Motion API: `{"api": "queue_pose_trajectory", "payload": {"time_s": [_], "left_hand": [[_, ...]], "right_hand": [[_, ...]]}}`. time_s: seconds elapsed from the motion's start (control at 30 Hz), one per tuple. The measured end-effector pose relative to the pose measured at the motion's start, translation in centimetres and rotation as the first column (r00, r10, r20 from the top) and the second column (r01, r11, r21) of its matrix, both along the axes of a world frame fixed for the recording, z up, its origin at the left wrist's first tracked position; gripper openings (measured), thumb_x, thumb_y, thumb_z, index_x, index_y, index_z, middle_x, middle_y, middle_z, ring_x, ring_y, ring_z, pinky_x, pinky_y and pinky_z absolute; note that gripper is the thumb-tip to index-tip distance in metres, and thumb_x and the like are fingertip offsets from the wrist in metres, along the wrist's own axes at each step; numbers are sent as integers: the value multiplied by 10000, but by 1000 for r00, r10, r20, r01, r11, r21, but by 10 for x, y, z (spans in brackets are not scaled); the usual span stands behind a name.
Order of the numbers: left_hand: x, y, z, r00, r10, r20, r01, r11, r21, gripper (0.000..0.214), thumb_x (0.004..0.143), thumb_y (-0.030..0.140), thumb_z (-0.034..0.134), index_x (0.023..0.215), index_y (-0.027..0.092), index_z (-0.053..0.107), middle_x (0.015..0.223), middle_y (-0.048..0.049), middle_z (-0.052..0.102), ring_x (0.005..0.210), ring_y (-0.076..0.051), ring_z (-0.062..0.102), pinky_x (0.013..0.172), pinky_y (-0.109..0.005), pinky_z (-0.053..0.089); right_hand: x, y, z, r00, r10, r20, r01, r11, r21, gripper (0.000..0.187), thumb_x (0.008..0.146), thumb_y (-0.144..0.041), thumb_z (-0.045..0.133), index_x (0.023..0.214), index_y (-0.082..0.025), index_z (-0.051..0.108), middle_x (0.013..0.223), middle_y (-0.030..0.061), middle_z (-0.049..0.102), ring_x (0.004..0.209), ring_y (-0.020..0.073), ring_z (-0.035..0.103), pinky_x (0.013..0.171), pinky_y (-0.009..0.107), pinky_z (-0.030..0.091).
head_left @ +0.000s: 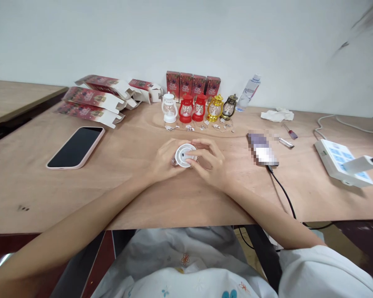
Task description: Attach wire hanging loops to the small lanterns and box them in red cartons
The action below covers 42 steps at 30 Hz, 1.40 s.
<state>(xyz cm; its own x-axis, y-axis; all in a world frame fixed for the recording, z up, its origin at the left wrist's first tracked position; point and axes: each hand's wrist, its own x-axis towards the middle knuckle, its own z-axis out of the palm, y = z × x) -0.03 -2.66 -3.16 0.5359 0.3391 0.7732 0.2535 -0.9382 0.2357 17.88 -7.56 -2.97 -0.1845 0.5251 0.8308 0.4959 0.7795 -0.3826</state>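
The left hand [166,160] is closed around a smooth white lamp [180,160] just over the wooden table [180,207]. The right hand [213,162] puts curled fingers on its round bottom; I cannot tell if they pinch. The red lamps [186,118] have white candle shapes inside. Floppy paper boxes [88,98] gape open, insides mostly hidden

A pale wall [118,37] stands behind the wooden desk [25,182]; another wooden table [15,97] lies far left; dark red floor [103,256] shows near left.
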Motion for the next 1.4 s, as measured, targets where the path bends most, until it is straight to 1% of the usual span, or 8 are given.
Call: {"api": "queue_pose_trajectory", "payload": {"time_s": [0.1, 0.3, 0.53, 0.73, 0.93, 1.1, 1.23, 1.4], "left_hand": [[0, -2, 1, 1000, 15, 21, -16, 1000, 23, 419, 857, 300, 651, 1228, 194, 487, 1145, -99, 664, 1021, -220, 627, 849, -398, 544], [-1, -2, 2, 998, 55, -16, -53, 993, 103, 413, 872, 322, 643, 1251, 213, 518, 1163, -89, 683, 1085, -245, 632, 860, -410, 531], [-1, -9, 6, 985, 174, -15, -162, 942, 294, 349, 912, 271, 568, 1258, 230, 549, 1118, -70, 721, 1122, -274, 638, 826, -404, 484], [-2, -3, 10, 980, 195, -43, -181, 958, 223, 426, 893, 356, 609, 1278, 206, 503, 1136, -95, 700, 1025, -268, 654, 798, -405, 532], [-10, 18, 0, 972, 234, 39, -236, 968, 83, 502, 858, 380, 624, 1293, 228, 426, 1217, -115, 634, 1131, -279, 624, 911, -454, 539], [-23, 27, -6, 939, 320, 124, -324, 946, 12, 524, 816, 334, 650, 1239, 270, 348, 1173, -105, 625, 937, -244, 691, 685, -366, 559], [-24, 25, -7, 920, 383, 81, -389, 917, 87, 429, 794, 398, 653, 1127, 246, 430, 1004, -56, 654, 684, -194, 665, 513, -298, 456], [-20, 25, -8, 917, 392, 73, -399, 902, 163, 363, 842, 412, 600, 1110, 248, 418, 982, -51, 646, 663, -179, 640, 489, -287, 418]], "right_hand": [[-5, -1, -2, 984, 35, -172, -67, 981, -184, 346, 839, -362, 693, 1135, -232, 568, 1205, 101, 600, 1148, 221, 604, 958, 403, 537], [-9, 2, -8, 910, 104, -400, -304, 824, -478, 499, 789, -461, 720, 1154, -244, 457, 1273, 116, 589, 1073, 203, 648, 858, 361, 570], [-9, 0, -7, 888, 135, -439, -341, 834, -433, 534, 789, -498, 714, 1192, -245, 471, 1154, 99, 658, 1043, 194, 651, 886, 370, 551], [-9, 5, -6, 910, 144, -390, -321, 840, -438, 534, 856, -518, 628, 1275, -225, 475, 1223, 116, 655, 1084, 194, 650, 907, 358, 555], [1, 13, -11, 967, -11, -253, -103, 896, -431, 325, 938, -352, 521, 1235, -218, 525, 1245, 106, 632, 1046, 172, 646, 891, 342, 541], [17, 23, -14, 980, -125, 153, 178, 896, -407, 131, 850, -183, 587, 954, -191, 666, 979, 62, 679, 916, 190, 625, 856, 378, 511], [21, 26, -14, 921, -32, 387, 213, 875, -435, 82, 790, -179, 700, 871, -191, 711, 924, 56, 694, 906, 204, 605, 843, 380, 485], [24, 28, -14, 868, -14, 496, 236, 891, -387, 93, 829, -115, 657, 857, -177, 721, 951, 59, 713, 916, 191, 631, 810, 328, 483]]}}
